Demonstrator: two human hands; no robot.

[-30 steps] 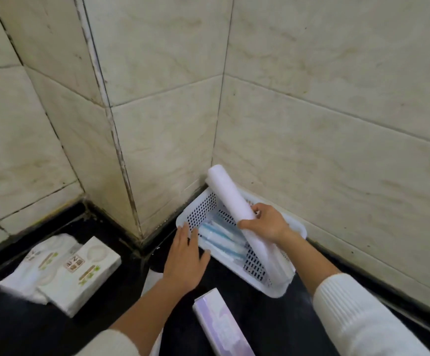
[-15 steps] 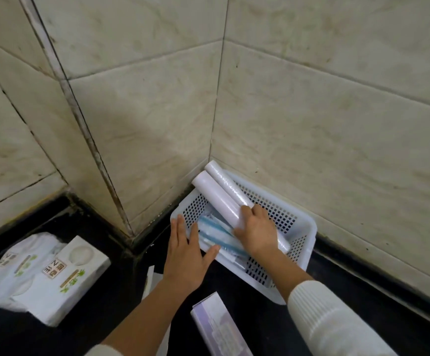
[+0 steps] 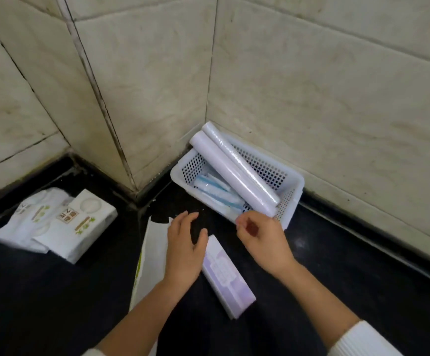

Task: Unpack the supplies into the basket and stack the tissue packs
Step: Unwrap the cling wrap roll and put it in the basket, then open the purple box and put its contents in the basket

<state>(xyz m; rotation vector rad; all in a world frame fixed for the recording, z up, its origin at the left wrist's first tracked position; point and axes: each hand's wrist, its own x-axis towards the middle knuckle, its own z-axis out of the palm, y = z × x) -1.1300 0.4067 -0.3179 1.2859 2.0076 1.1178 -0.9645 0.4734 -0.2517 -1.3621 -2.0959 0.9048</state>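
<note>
A white perforated basket (image 3: pixel 289 182) sits in the wall corner on the black floor. Two white rolls (image 3: pixel 237 172) lie slanted across it, over blue-and-white packets (image 3: pixel 215 188). A pale purple box (image 3: pixel 225 274) lies on the floor in front of the basket. My left hand (image 3: pixel 184 249) hovers open beside the box's near end, over a white paper bag (image 3: pixel 148 258). My right hand (image 3: pixel 262 240) is just below the basket's front rim, fingers loosely curled, holding nothing. Two white tissue packs (image 3: pixel 62 226) lie overlapping at the left.
Beige tiled walls (image 3: pixel 311 86) close off the corner behind the basket, with a jutting wall edge between basket and tissue packs. Black floor (image 3: pixel 362 278) stretches to the right and front.
My right hand let go of the roll, which now rests in the basket beside the other roll. Both hands drew back from the basket toward the purple box.
</note>
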